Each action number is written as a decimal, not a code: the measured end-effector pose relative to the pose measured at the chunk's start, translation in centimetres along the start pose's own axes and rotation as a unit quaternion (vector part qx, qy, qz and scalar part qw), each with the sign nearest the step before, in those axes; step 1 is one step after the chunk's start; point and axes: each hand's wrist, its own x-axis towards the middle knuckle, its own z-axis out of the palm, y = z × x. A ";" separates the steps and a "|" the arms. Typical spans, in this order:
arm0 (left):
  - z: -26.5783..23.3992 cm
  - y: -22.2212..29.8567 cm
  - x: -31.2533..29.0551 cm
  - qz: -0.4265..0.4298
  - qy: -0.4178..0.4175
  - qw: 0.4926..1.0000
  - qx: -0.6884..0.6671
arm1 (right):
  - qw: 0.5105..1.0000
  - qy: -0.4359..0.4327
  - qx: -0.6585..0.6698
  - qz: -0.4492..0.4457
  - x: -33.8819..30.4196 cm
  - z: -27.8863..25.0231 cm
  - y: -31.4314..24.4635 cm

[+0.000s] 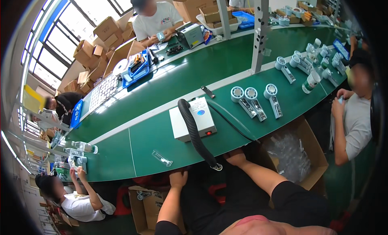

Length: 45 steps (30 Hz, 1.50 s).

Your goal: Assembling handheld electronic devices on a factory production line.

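Observation:
My left hand (178,178) is at the front edge of the green table (149,134), its fingers mostly hidden by the edge. Just above it on the tabletop lies a clear plastic piece (162,158). My right hand (235,157) is also at the edge, right of the hose's end, and its fingers are hidden too. Between my hands a black corrugated hose (191,130) arches over a white box-shaped machine (193,119) with a red switch and hangs down past the edge. I see nothing held in either hand.
Handheld fans (251,98) with pale blue heads lie to the right. Below the edge stand a cardboard box (319,164) of clear plastic parts and another box (139,212) with fans. Co-workers sit at left, right and across. A metal post (258,45) rises behind.

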 end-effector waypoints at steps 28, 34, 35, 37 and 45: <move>-4.4 -5.9 -7.3 -0.070 0.040 0.996 0.023 | 0.977 0.025 0.170 0.129 -6.7 -3.9 1.1; -4.1 -7.1 -7.1 -0.066 0.083 0.993 -0.058 | 0.977 0.052 0.153 0.141 -9.0 -6.2 1.4; -4.0 -7.4 -6.8 -0.075 0.120 0.986 -0.086 | 0.975 0.065 0.150 0.149 -9.2 -6.1 1.2; -3.0 -7.1 -6.6 -0.083 0.143 0.979 -0.122 | 0.973 0.080 0.154 0.153 -10.2 -5.9 1.4; -2.6 -7.2 -6.5 -0.128 0.160 0.975 -0.082 | 0.981 0.021 0.122 0.149 -7.9 -2.0 -1.3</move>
